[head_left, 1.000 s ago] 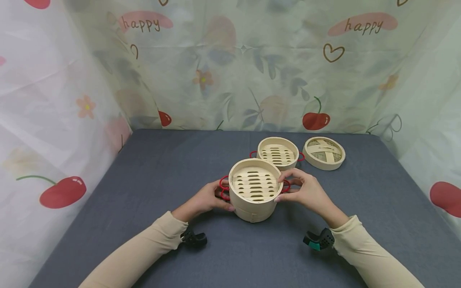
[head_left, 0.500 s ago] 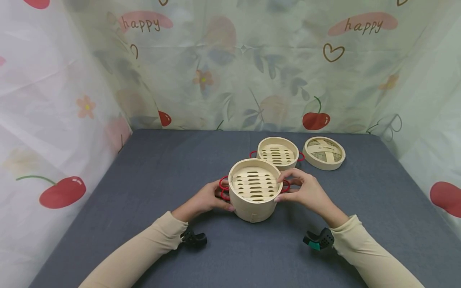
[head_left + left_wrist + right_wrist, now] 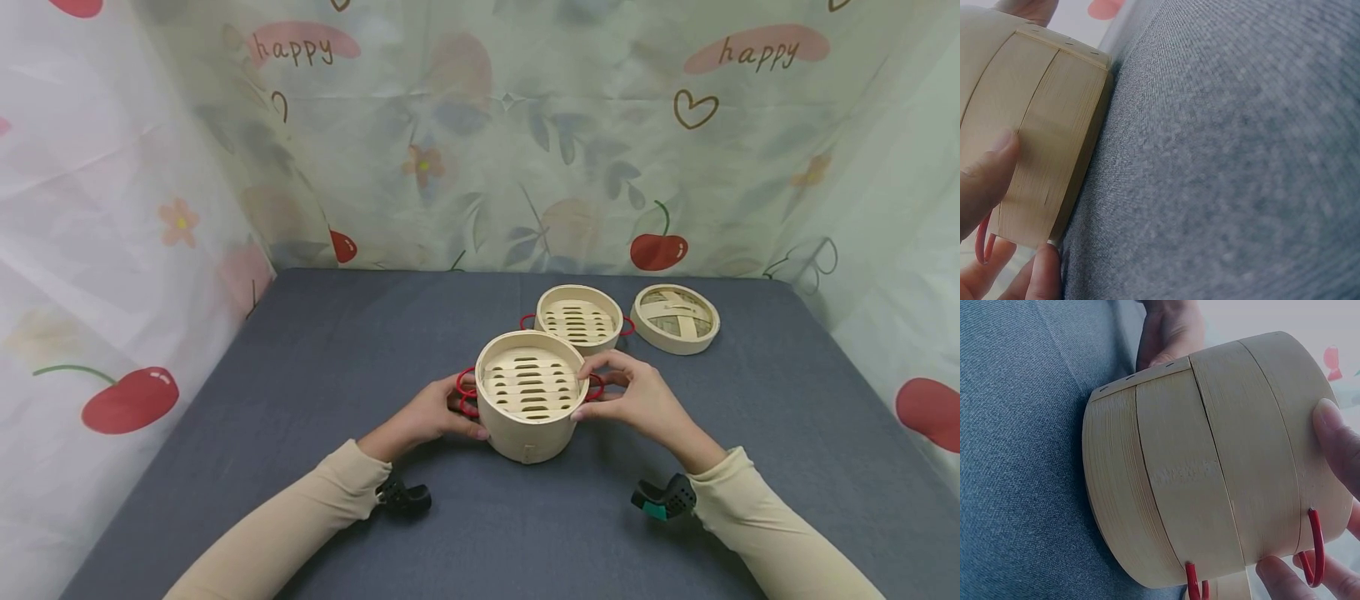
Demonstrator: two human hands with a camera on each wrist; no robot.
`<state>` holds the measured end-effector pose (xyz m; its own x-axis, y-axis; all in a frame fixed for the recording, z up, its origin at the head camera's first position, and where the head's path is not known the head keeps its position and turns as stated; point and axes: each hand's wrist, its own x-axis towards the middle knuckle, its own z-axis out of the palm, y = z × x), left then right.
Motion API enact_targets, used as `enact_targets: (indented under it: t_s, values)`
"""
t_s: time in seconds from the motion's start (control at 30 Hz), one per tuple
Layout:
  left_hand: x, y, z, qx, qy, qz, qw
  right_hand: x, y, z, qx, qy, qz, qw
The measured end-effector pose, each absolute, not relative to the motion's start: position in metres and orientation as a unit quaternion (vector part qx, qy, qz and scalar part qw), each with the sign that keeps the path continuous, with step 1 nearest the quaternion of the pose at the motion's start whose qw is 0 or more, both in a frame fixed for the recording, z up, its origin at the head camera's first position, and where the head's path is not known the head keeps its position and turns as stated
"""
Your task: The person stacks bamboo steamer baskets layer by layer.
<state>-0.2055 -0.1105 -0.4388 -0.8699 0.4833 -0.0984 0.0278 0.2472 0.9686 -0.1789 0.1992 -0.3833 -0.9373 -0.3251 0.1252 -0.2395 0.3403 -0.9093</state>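
Two round bamboo steamer baskets stand stacked on the dark grey tabletop, the upper basket [image 3: 531, 385] showing its slotted floor, the lower basket [image 3: 1166, 481] beneath it. Red loop handles [image 3: 1314, 550] stick out at both sides. My left hand [image 3: 437, 410] holds the stack from the left, its thumb [image 3: 991, 175] on the front wall and fingertips [image 3: 1046, 272] low behind, near the table. From the right, my right hand [image 3: 637, 393] grips the upper basket at the rim, thumb in front and fingers behind, around the right handle. The far wall is hidden.
Right behind the stack stands another steamer basket [image 3: 576, 321] with red handles, its front partly covered. A woven bamboo lid [image 3: 677, 318] lies to its right. Printed cloth [image 3: 480, 167] hangs along the table's back edge and both sides.
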Motion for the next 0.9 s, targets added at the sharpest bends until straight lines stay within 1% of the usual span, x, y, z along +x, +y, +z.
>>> enact_targets:
  t_s: [0.9]
  values:
    - [-0.2063, -0.1111, -0.4389, 0.171, 0.766, 0.589, 0.195, -0.1824, 0.2014, -0.3823, -0.17, 0.823, -0.539, 0.051]
